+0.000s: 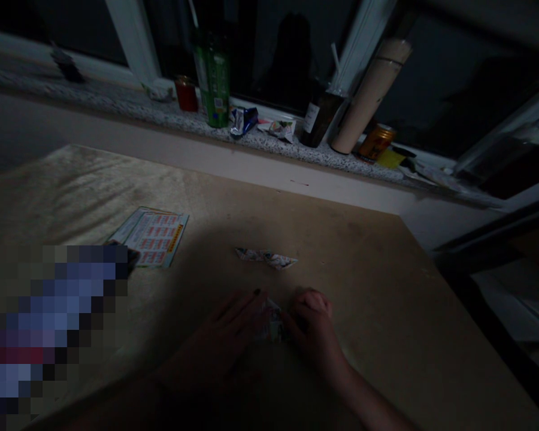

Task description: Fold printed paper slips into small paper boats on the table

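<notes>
A small folded piece of printed paper [272, 323] lies on the brown table [363, 287] between my hands. My left hand [227, 338] rests flat with fingers stretched out, its fingertips on the paper's left edge. My right hand [314, 326] is curled into a loose fist and presses on the paper's right side. A second folded paper piece [266, 258], long and pointed, lies on the table a little beyond my hands. The scene is dim and my forearms are in shadow.
A printed card [155, 236] lies at the left, beside a blurred-out area. On the stone windowsill [117, 102] stand a green bottle [213, 81], a red can [186, 93], wrappers [242, 120], a dark bottle [318, 117], a tall beige cup [372, 90] and an orange can [376, 142].
</notes>
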Available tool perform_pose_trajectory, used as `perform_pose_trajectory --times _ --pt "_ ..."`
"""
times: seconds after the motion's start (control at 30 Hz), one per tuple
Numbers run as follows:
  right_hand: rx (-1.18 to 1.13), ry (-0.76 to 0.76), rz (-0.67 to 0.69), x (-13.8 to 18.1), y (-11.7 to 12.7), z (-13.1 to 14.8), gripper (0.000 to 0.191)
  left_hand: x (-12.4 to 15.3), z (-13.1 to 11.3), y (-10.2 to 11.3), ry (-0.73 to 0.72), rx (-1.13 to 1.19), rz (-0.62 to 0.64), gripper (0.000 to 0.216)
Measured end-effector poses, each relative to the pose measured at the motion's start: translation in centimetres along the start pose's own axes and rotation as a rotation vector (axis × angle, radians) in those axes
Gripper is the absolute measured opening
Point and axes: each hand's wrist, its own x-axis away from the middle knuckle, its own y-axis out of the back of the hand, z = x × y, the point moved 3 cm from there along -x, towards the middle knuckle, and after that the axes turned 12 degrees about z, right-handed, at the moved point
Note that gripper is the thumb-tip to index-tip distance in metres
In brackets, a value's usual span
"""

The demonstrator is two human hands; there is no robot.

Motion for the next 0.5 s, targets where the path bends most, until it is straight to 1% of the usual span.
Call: perform_pose_trajectory --times 0.07,0.13,0.33,0.43,0.5 --pt "0.028 0.001 -0.013 0.0 -0.1 0.0 0.025 -0.1 0.0 -0.4 -0.034 0.015 0.084 0.074" --pt "0.05 0.001 -0.022 0.0 -0.2 0.0 0.026 -0.1 0.0 -0.5 -0.034 0.041 0.125 0.076" --pt "0.052 -0.007 -0.04 0.3 0.4 0.2 0.022 -0.1 -0.4 -0.2 -0.013 0.077 0.146 0.077" --pt "-0.003 0.022 -0.038 0.7 0.9 0.4 0.012 -0.1 -0.7 0.0 0.017 0.078 0.13 0.079" --pt "-0.04 0.064 -0.028 1.0 1.2 0.7 0.004 -0.1 -0.7 -0.1 0.031 0.069 0.155 0.08"
